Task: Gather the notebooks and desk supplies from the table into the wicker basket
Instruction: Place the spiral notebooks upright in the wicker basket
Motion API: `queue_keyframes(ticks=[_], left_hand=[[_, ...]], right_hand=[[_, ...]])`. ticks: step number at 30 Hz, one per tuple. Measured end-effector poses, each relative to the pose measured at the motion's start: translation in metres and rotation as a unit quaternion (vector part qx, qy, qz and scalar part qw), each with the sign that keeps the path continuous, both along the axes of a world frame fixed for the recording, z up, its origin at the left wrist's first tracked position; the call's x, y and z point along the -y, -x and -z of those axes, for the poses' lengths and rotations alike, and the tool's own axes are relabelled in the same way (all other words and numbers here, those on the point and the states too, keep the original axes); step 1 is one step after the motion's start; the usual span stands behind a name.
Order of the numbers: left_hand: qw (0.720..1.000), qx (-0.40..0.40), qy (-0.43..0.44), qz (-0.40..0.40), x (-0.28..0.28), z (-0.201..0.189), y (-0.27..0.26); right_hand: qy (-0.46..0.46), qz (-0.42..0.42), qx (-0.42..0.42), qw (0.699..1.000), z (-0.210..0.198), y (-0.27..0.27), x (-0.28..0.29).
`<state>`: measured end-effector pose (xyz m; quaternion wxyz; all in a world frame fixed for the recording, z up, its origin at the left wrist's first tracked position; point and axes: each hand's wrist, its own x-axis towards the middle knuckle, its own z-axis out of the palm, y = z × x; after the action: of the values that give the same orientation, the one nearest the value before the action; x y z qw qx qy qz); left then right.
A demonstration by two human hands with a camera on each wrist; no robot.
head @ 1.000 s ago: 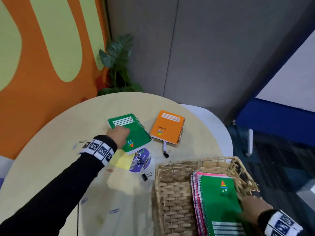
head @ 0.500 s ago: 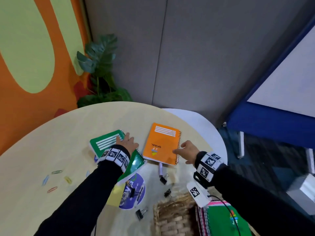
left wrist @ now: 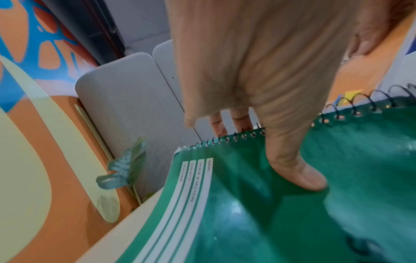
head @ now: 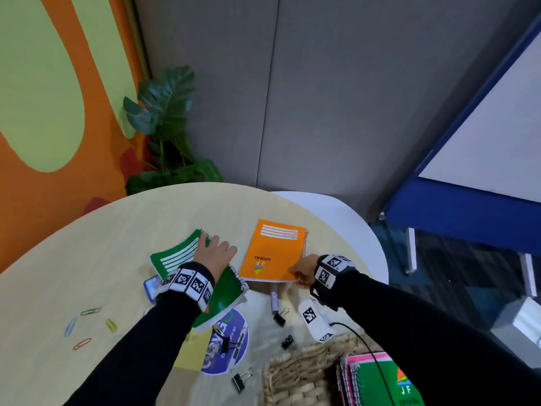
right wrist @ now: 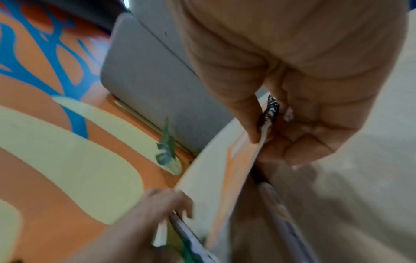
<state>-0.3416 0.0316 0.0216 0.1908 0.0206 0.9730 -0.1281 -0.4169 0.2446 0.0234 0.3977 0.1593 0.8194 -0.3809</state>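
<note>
Head view is showing both hands working at mid-frame: the left hand (head: 215, 253) is gripping the green notebook (head: 175, 256), thumb pressing on its glossy cover and fingers curling over the spiral edge, while the right hand (head: 303, 271) is pinching the lower right corner of the orange notebook (head: 273, 250), thumb on top and fingers tucking underneath. The green notebook is tilting off the table (head: 87, 259); the orange one is lying nearly flat, its corner just lifting. The wicker basket (head: 295, 376) is sitting at the lower right of the frame, already holding a stack of notebooks (head: 377, 379).

To do this well, each hand should probably be sliding its fingers further under before lifting, since thin card covers are likely flexing and the wire coils may snag. The covers are looking smooth and shiny, the basket coarse and woven. Black binder clips (head: 287, 341), coloured paper clips (head: 85, 326) and a round purple sticker (head: 228, 347) are waiting on the table in the lower part of the frame
</note>
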Motion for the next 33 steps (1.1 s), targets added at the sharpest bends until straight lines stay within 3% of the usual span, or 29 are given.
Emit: queue_keyframes(ticks=[2, 4, 7, 10, 12, 15, 17, 20, 24, 26, 28, 33], left_hand=[[1.0, -0.018, 0.02, 0.016, 0.004, -0.012, -0.006], [0.997, -0.037, 0.056, 0.035, 0.003, -0.034, -0.016], [0.993, -0.076, 0.088, 0.036, 0.003, -0.071, -0.04], [0.986, -0.145, 0.082, 0.025, 0.008, -0.111, -0.072], [0.973, -0.23, 0.019, 0.019, 0.009, -0.132, -0.098], [0.942, -0.334, -0.037, -0.02, 0.011, -0.158, -0.137], [0.929, -0.357, -0.078, -0.057, 0.012, -0.161, -0.163], [0.897, -0.393, -0.177, -0.099, -0.005, -0.159, -0.206], [0.826, -0.441, -0.306, -0.169, -0.045, -0.145, -0.263], [0.743, -0.49, -0.383, -0.248, -0.066, -0.125, -0.295], [0.687, -0.497, -0.425, -0.317, -0.083, -0.101, -0.322], [0.634, -0.438, -0.519, -0.37, -0.132, -0.078, -0.364]], right_hand=[[0.057, 0.04, -0.003, 0.998, -0.019, -0.006, 0.001], [0.113, 0.052, -0.068, 0.99, -0.05, -0.014, -0.001], [0.144, 0.012, -0.168, 0.975, -0.111, -0.033, -0.025], [0.12, -0.091, -0.264, 0.953, -0.168, -0.058, -0.067], [0.018, -0.196, -0.366, 0.909, -0.202, -0.081, -0.098], [-0.122, -0.323, -0.478, 0.808, -0.245, -0.117, -0.139], [-0.156, -0.393, -0.479, 0.769, -0.266, -0.14, -0.159], [-0.27, -0.539, -0.398, 0.692, -0.283, -0.171, -0.168], [-0.34, -0.669, -0.267, 0.604, -0.258, -0.204, -0.154], [-0.347, -0.698, -0.18, 0.6, -0.214, -0.212, -0.14], [-0.352, -0.714, -0.12, 0.594, -0.165, -0.213, -0.126], [-0.356, -0.778, -0.096, 0.51, -0.087, -0.208, -0.11]])
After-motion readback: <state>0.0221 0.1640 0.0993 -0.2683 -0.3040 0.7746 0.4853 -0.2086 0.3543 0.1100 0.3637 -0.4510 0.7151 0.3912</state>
